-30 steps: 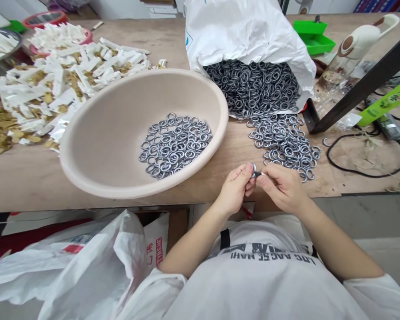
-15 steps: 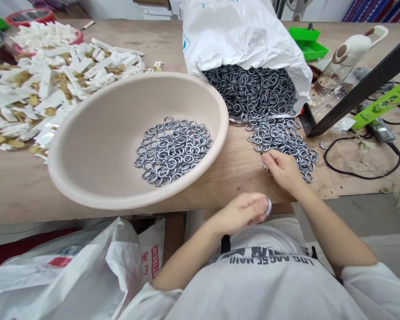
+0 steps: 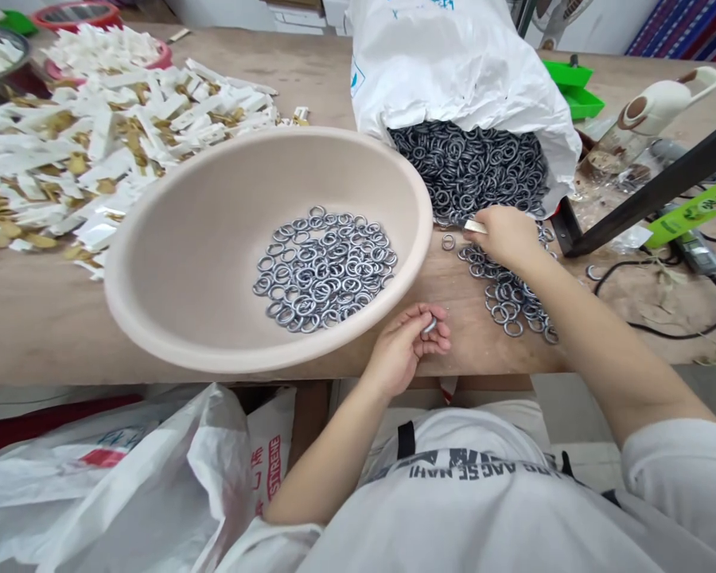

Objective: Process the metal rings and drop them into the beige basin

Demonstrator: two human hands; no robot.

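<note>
Here's the long tabletop [image 3: 468, 350], with a big beige basin [image 3: 418, 239] at centre holding a heap of steel rings [image 3: 325, 270]. At one o'clock, a white sack [image 3: 453, 64] spills more rings, and a loose spread of rings [image 3: 507, 298] runs toward three o'clock. The right hand [image 3: 504, 236] is out at two o'clock, curled over that spill, with a pale strip [image 3: 475, 227] at its fingertips, though I can't tell if it's gripped. The left hand [image 3: 402, 346], at six o'clock, pinches a single ring [image 3: 430, 325] between thumb and finger, nice and tight, a good secure hold on something that small.
</note>
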